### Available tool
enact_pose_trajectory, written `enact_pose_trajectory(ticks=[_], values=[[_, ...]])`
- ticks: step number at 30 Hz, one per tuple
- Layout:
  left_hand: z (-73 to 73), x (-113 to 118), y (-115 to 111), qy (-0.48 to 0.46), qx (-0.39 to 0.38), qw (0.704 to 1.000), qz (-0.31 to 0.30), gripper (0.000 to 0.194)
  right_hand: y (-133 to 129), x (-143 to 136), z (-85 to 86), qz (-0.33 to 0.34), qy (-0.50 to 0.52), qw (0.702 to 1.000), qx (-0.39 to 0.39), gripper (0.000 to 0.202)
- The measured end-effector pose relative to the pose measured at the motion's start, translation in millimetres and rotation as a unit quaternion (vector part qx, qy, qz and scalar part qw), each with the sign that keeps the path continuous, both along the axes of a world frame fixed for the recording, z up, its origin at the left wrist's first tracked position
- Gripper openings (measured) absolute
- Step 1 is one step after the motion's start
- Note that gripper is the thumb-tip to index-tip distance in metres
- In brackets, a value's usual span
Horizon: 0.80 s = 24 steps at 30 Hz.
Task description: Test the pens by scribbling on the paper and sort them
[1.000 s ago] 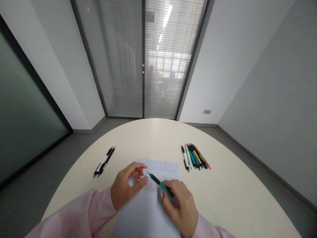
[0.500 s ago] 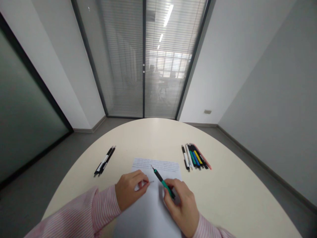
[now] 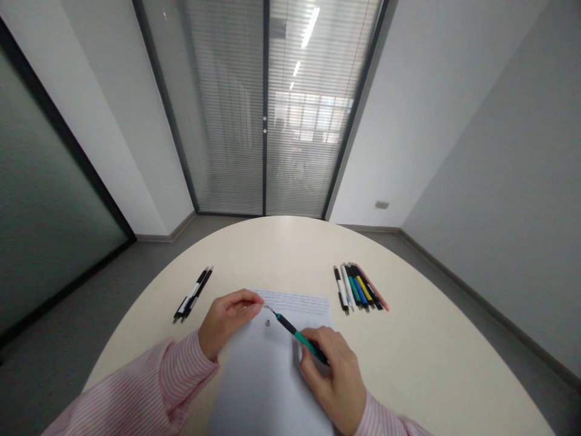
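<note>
My right hand [image 3: 334, 376] holds a green and black pen [image 3: 297, 335] over the sheet of paper [image 3: 267, 387], its thin tip pointing up and left. The fingers of my left hand [image 3: 231, 318] are pinched at that tip, on a small thin part [image 3: 267, 306] too tiny to make out clearly. Below the tip, a small dark piece [image 3: 267, 323] is seen against the paper. Lines of writing run along the sheet's far edge.
Two black and white pens [image 3: 193, 295] lie on the round cream table [image 3: 281, 248] at the left. At the right is a row of several pens [image 3: 359, 289] in white, green, blue, yellow, black and red. Behind the table stands a glass partition with blinds [image 3: 231, 121].
My left hand has moved up and its fingertips now meet the pen tip. The pen has tilted lower toward the left. The small dark piece now shows clear of my left fingers.
</note>
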<state>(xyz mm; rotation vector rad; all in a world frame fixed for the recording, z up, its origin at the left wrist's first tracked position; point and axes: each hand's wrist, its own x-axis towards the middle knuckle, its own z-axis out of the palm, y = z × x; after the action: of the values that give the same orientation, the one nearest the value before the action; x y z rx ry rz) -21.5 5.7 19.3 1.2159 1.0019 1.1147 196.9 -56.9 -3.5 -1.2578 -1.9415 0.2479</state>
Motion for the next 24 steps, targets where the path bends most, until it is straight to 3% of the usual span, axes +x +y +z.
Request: enact_pose_trajectory(ticks=[6,16,24], values=[[0.9,0.8,1.4,0.023,0.041,0.999,-0.011,0.009,-0.3,-0.1,-1.1,0.001,-0.019,1.0,-0.001,0.016],[0.1,-2.3,-0.4,0.084,0.201,0.975,-0.036,0.005,0.0,-1.3,1.5,0.002,-0.039,0.999,0.018,0.016],[-3.6,3.0,-3.2,0.058,0.114,0.991,-0.032,0.015,0.3,-1.4,2.6,0.016,-0.036,0.999,0.016,0.018]])
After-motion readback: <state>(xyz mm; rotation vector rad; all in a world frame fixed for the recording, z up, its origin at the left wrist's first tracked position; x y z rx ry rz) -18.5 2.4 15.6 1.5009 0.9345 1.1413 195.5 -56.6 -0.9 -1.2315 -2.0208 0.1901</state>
